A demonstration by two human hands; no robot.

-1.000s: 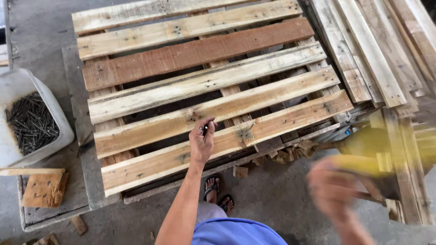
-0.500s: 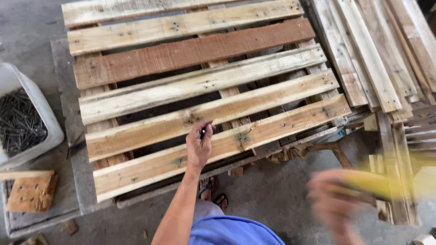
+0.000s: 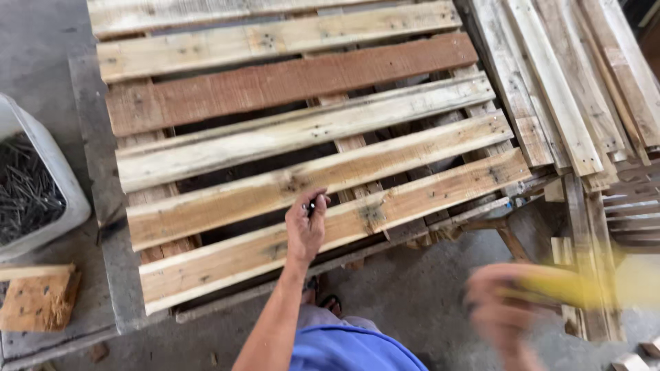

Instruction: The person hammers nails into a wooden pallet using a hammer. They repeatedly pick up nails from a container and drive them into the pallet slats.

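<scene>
Pinching a small dark nail (image 3: pixel 313 205) upright on the nearest pale slat of the slatted wooden pallet (image 3: pixel 295 158), the left hand (image 3: pixel 304 230) steadies it. The blurred right hand (image 3: pixel 505 312) grips a yellow-handled tool (image 3: pixel 570 288); the nail stands undriven.

- The right hand (image 3: pixel 505 309), a blur in every picture, has drifted from low at the right edge to lower and nearer the middle, its grip around a yellow tool (image 3: pixel 584 287) that now points off to the right.
- The left hand (image 3: pixel 304 227) has slid slightly leftward along the pallet (image 3: pixel 289 130); it pinches a small dark piece over the second-nearest board.
- The view has swung right: the white tub of nails (image 3: pixel 31 192) is now cut by the left edge, and more of the stacked boards (image 3: pixel 577 89) shows at right.
</scene>
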